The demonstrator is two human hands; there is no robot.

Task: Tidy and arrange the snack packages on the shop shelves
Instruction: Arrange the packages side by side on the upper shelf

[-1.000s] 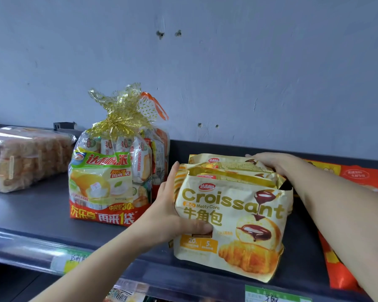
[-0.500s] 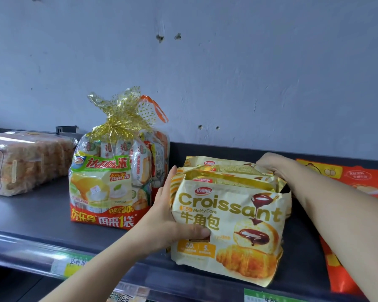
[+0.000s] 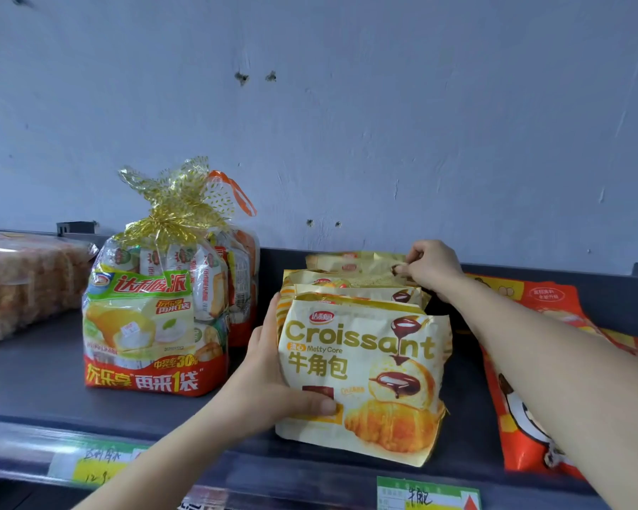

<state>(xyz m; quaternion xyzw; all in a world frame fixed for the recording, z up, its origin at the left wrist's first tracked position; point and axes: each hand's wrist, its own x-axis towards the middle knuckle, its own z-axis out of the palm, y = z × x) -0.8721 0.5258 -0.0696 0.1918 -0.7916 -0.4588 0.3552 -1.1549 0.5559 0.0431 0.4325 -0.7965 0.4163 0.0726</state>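
1. Just left of the left hand (image 3: 269, 380) stands a clear gift bag (image 3: 151, 311) of small wrapped cakes, tied with a crinkled gold bow. Farther left lie film-wrapped bread loaves (image 3: 26, 285), cut by the frame edge.
2. Under the right forearm an orange packet (image 3: 531, 417) lies flat on the dark, smooth shelf (image 3: 34, 380). The arm covers part of its print.
3. Between the hands a row of croissant bags stands upright on the shelf. The front croissant bag (image 3: 361, 377) is a glossy cream-and-gold pillow pack, slightly puffed, with crimped seams.
4. The left hand grips that front bag, thumb across its lower face, fingers straight up along the left side of the row.
5. The right hand (image 3: 431, 268), beyond the left and near the wall, has its fingers curled, pinching the top seam of the rear croissant bag (image 3: 350, 274).
6. Of the bags between front and rear only the gold top edges show.
7. Below both hands, the price labels (image 3: 426, 496) on the shelf rail carry handwriting too blurred to read, and the frame cuts the nearer one.
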